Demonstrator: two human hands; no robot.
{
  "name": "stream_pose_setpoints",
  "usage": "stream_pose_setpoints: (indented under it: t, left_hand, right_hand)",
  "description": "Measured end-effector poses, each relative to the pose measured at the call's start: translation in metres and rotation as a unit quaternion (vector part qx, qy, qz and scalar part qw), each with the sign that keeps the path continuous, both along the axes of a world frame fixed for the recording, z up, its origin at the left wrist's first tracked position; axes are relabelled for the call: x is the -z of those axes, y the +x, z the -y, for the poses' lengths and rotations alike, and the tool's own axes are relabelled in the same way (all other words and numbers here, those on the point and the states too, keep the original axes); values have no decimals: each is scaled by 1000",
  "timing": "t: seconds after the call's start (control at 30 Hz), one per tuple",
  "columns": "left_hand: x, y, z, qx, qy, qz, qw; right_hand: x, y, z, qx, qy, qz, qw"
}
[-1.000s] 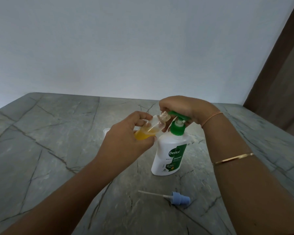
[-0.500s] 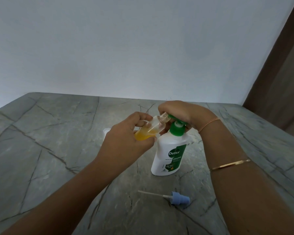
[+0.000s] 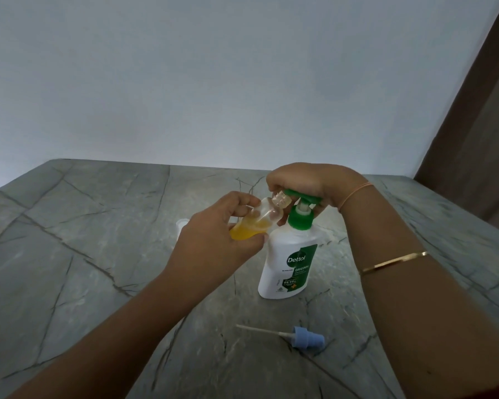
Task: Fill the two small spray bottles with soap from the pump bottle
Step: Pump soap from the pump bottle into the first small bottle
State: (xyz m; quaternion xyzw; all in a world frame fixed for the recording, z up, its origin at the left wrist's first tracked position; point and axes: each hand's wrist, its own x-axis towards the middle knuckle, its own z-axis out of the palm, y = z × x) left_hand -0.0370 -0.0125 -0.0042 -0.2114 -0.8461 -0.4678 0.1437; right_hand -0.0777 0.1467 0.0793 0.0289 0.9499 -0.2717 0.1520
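While the left hand (image 3: 213,249) gripped a half-full bottle (image 3: 257,224) tilted to the pump (image 3: 300,219), the right hand (image 3: 308,182) curled over the pump's top.

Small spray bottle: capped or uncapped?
Uncapped. The small spray bottle shows a bare threaded neck; a blue spray head lies apart on the table.
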Motion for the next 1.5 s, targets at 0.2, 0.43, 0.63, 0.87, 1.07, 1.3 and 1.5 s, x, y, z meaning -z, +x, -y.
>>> stream_pose_setpoints:
  t: [0.2, 0.43, 0.63, 0.87, 1.07, 1.3, 1.5]
  left_hand:
    - [1, -1, 0, -2, 1, -12, 1000]
    - [4, -1, -1, 5, 18, -10, 1000]
    - [6, -3, -3, 1, 12, -6, 1000]
    - [5, -3, -1, -20, 6, -7, 1000]
    - [5, -3, -1, -20, 2, -3, 1000]
    - [6, -4, 0, -22, -4, -7, 1000]
    - [5, -3, -1, -17, 7, -4, 1000]
  right_hand:
    - [11, 0, 0, 16, -24, -5, 1000]
    - [12, -1, -3, 11, -40, -10, 999]
    - [2, -5, -6, 11, -28, -36, 999]
    - [9, -4, -6, -6, -25, -9, 1000]
    - [16, -4, -7, 4, -40, -12, 999]
    - [6, -5, -7, -5, -29, -21, 999]
    - [5, -3, -4, -9, -10, -23, 1000]
